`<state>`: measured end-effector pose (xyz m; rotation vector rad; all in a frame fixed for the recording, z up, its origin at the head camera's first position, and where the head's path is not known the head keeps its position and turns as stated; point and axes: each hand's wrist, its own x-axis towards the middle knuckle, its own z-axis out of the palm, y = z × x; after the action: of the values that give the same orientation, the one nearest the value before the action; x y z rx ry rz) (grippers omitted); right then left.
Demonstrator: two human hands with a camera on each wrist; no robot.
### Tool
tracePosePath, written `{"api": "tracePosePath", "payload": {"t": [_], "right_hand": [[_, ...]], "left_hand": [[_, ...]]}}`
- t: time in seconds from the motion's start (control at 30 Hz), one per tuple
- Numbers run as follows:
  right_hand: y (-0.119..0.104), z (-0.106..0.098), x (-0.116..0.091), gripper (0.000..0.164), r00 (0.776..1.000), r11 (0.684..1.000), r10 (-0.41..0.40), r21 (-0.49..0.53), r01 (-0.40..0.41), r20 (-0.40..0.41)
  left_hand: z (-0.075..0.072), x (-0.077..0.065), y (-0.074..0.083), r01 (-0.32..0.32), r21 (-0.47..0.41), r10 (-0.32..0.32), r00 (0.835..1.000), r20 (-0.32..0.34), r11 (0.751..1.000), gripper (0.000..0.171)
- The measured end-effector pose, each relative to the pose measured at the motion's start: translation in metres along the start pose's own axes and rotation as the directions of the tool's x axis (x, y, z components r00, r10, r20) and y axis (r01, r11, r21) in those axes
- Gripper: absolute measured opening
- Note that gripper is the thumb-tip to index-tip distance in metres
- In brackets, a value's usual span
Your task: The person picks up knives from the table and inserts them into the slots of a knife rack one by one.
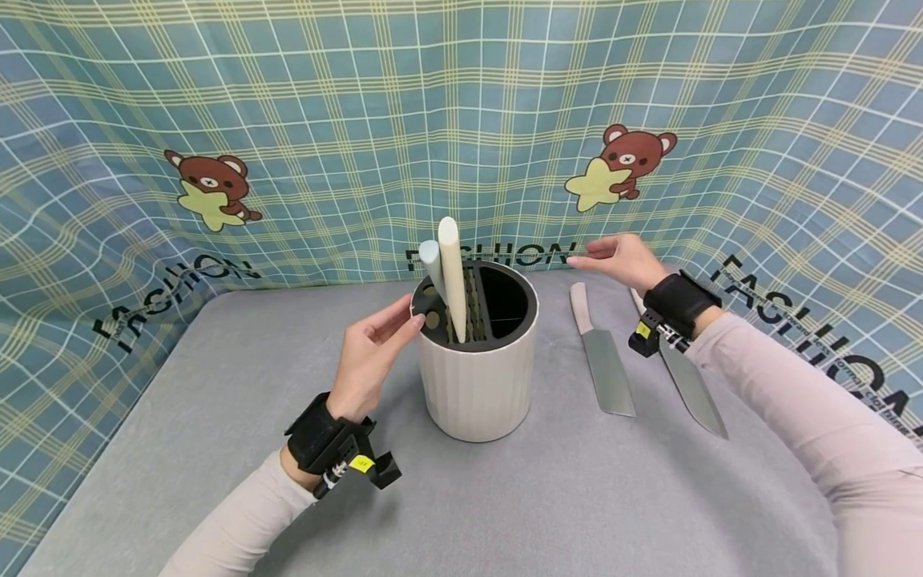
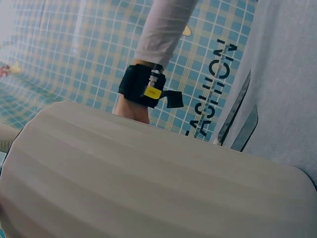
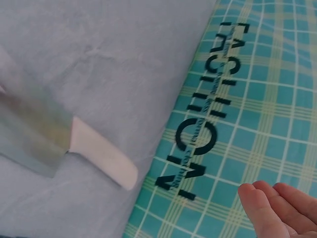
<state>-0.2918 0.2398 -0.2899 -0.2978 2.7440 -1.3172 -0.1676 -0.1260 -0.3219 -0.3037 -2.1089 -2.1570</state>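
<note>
A white ribbed knife holder [image 1: 476, 393] with a black slotted top stands upright on the grey table. From its left half rise a cream handle [image 1: 452, 272] and a pale blue handle [image 1: 431, 260]. My left hand [image 1: 368, 353] holds the holder's left rim, thumb at the top edge. The holder's wall [image 2: 148, 183] fills much of the left wrist view. My right hand [image 1: 623, 258] hovers past the far end of a cleaver [image 1: 608, 370] with a pinkish-white handle, fingers together and holding nothing. In the right wrist view, its fingers [image 3: 257, 208] are apart from the cleaver's handle [image 3: 104, 153].
A long pointed knife [image 1: 695, 393] lies right of the cleaver, its handle partly hidden by my right wrist. The holder's right half is a wide dark opening [image 1: 505, 300]. A plaid curtain [image 1: 346, 160] with printed bears borders the table's back and sides.
</note>
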Motion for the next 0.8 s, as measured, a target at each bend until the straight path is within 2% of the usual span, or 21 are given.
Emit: {"api": "tracePosePath", "payload": {"t": [0.07, 0.1, 0.23, 0.3, 0.33, 0.37, 0.43, 0.5, 0.6, 0.63, 0.7, 0.8], "right_hand": [[0.004, 0.002, 0.003, 0.07, 1.0, 0.999, 0.013, -0.031, -0.013, 0.0], [0.007, 0.002, 0.005, 0.07, 1.0, 0.999, 0.018, -0.049, -0.019, -0.004], [0.016, 0.005, 0.011, 0.069, 0.999, 0.993, 0.038, -0.112, -0.04, -0.018], [0.021, 0.006, 0.014, 0.068, 0.998, 0.987, 0.046, -0.15, -0.051, -0.037], [0.024, 0.007, 0.016, 0.068, 0.998, 0.984, 0.053, -0.166, -0.06, -0.045], [0.026, 0.007, 0.018, 0.068, 0.997, 0.981, 0.057, -0.183, -0.065, -0.05], [0.031, 0.008, 0.021, 0.067, 0.995, 0.973, 0.076, -0.212, -0.087, -0.057], [0.035, 0.008, 0.024, 0.067, 0.994, 0.969, 0.093, -0.226, -0.104, -0.059], [0.04, 0.009, 0.028, 0.068, 0.992, 0.965, 0.11, -0.231, -0.121, -0.058], [0.042, 0.009, 0.029, 0.069, 0.992, 0.965, 0.113, -0.232, -0.124, -0.057], [0.045, 0.011, 0.032, 0.069, 0.991, 0.962, 0.12, -0.241, -0.13, -0.056], [0.049, 0.013, 0.037, 0.07, 0.989, 0.955, 0.139, -0.258, -0.148, -0.054]], "left_hand": [[-0.002, 0.002, -0.007, -0.039, -0.003, 0.039, 0.999, 0.008, 0.999, 0.058], [-0.007, 0.01, -0.027, -0.074, -0.032, 0.075, 0.997, 0.027, 0.997, 0.06], [-0.021, 0.026, -0.067, -0.146, -0.075, 0.15, 0.987, 0.05, 0.987, 0.055], [-0.027, 0.034, -0.084, -0.156, -0.084, 0.161, 0.985, 0.058, 0.984, 0.052], [-0.025, 0.03, -0.076, -0.153, -0.054, 0.156, 0.987, 0.046, 0.987, 0.052], [-0.026, 0.031, -0.077, -0.159, -0.058, 0.162, 0.986, 0.049, 0.986, 0.052], [-0.022, 0.027, -0.068, -0.157, -0.046, 0.159, 0.986, 0.046, 0.986, 0.053], [-0.015, 0.017, -0.046, -0.133, -0.023, 0.134, 0.99, 0.037, 0.991, 0.054], [-0.002, 0.002, -0.008, -0.04, 0.026, 0.039, 0.999, 0.022, 0.999, 0.055], [0.0, 0.0, -0.002, -0.022, 0.035, 0.022, 1.0, 0.018, 0.999, 0.055], [0.002, -0.002, 0.005, 0.009, 0.03, -0.009, 1.0, 0.009, 0.999, 0.053], [0.002, -0.002, 0.004, 0.019, 0.012, -0.018, 1.0, -0.004, 1.0, 0.05]]}}
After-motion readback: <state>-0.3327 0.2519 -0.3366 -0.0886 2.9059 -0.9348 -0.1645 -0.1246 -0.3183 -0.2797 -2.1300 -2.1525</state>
